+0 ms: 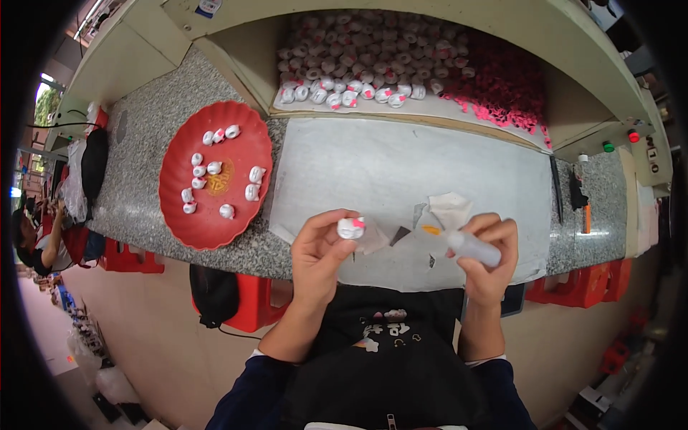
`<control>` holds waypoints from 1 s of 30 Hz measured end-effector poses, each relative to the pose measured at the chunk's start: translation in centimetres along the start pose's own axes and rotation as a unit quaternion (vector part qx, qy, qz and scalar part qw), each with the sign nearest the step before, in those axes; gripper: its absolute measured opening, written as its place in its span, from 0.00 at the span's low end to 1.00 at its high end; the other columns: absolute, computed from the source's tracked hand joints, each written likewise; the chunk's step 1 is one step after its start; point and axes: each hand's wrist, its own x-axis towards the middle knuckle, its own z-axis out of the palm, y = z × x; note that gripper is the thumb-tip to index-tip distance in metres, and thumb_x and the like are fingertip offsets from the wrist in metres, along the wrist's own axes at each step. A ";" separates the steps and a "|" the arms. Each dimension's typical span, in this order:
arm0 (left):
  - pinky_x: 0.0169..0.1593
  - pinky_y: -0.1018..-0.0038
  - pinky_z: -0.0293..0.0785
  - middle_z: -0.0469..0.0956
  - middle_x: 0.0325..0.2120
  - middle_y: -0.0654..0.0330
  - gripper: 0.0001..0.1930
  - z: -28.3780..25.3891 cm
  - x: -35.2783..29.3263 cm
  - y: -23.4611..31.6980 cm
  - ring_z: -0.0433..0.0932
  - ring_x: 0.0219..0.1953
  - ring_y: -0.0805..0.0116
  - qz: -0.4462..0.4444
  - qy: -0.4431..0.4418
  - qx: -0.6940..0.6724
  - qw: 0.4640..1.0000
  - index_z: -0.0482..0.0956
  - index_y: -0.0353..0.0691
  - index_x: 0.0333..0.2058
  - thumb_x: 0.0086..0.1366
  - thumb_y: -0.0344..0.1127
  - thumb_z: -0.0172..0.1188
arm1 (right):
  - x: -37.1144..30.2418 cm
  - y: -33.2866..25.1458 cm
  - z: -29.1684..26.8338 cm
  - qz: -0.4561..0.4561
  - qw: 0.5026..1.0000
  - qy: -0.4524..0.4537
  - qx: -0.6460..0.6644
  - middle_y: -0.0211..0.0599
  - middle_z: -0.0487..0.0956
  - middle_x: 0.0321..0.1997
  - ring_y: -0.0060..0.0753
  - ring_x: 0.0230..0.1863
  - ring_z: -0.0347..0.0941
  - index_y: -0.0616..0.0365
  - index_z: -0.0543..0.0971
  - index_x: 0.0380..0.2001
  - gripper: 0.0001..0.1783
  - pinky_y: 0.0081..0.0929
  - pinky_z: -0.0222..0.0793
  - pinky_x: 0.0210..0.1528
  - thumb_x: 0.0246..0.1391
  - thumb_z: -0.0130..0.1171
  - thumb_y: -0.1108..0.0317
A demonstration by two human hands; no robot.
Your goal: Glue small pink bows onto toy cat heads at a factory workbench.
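Head view: bottle (479, 250) over sheet (387, 158) on speckled counter (140, 193), stools (577, 285) nearby

Left hand (313, 251): bare, raised, in a pinch grip — forefinger (330, 217) arched across the top, thumb (342, 249) angled up from below
Left wrist (315, 294): roughly in line with the forearm
Left forearm (297, 330): bare, slanting up and inward from a dark navy fabric sleeve (251, 394)
Right hand (489, 278): bare, raised to about the same height, fingers (496, 228) curled over in a closed grip, thumb (467, 270) underneath on the inner side
Right forearm (481, 335): bare, nearly upright, its dark navy fabric sleeve (503, 393) below
Between the hands: a clear gap — neither touches the other
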 end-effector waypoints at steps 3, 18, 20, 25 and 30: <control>0.45 0.72 0.65 0.67 0.39 0.54 0.18 -1.1 0.8 0.6 0.68 0.40 0.68 -0.015 0.018 -0.057 0.998 0.64 0.35 0.41 0.49 0.21 0.52 | 3.8 0.4 -2.2 0.177 0.983 -0.050 0.007 0.38 0.64 0.32 0.29 0.30 0.67 0.60 0.62 0.26 0.13 0.23 0.68 0.28 0.34 0.53 0.78; 0.46 0.71 0.65 0.67 0.38 0.55 0.19 -0.3 0.9 1.4 0.68 0.41 0.69 -0.036 0.001 -0.079 0.996 0.63 0.35 0.42 0.49 0.21 0.51 | 18.4 10.6 -3.8 -0.122 0.769 -0.169 -0.604 0.47 0.73 0.23 0.46 0.28 0.69 0.57 0.73 0.27 0.11 0.35 0.64 0.31 0.34 0.57 0.69; 0.46 0.71 0.65 0.67 0.39 0.55 0.19 -0.3 0.9 1.2 0.68 0.41 0.69 -0.028 0.006 -0.075 0.997 0.63 0.35 0.43 0.49 0.21 0.51 | 18.5 10.4 -3.5 -0.124 0.762 -0.182 -0.609 0.46 0.73 0.24 0.46 0.28 0.69 0.58 0.73 0.28 0.12 0.34 0.64 0.31 0.34 0.57 0.70; 0.47 0.70 0.65 0.67 0.39 0.54 0.19 -0.1 0.6 0.9 0.67 0.42 0.70 -0.022 -0.017 -0.089 0.996 0.63 0.35 0.42 0.49 0.22 0.52 | 18.0 10.5 -3.8 -0.144 0.807 -0.188 -0.540 0.44 0.72 0.27 0.45 0.30 0.68 0.59 0.70 0.29 0.13 0.31 0.63 0.32 0.34 0.54 0.77; 0.46 0.71 0.65 0.67 0.39 0.53 0.18 -0.2 0.3 0.7 0.68 0.41 0.69 -0.004 -0.030 -0.086 0.996 0.63 0.34 0.41 0.50 0.21 0.52 | 15.1 7.6 -3.1 -0.151 0.907 -0.103 -0.379 0.37 0.70 0.28 0.31 0.27 0.67 0.62 0.69 0.26 0.08 0.21 0.61 0.31 0.38 0.51 0.78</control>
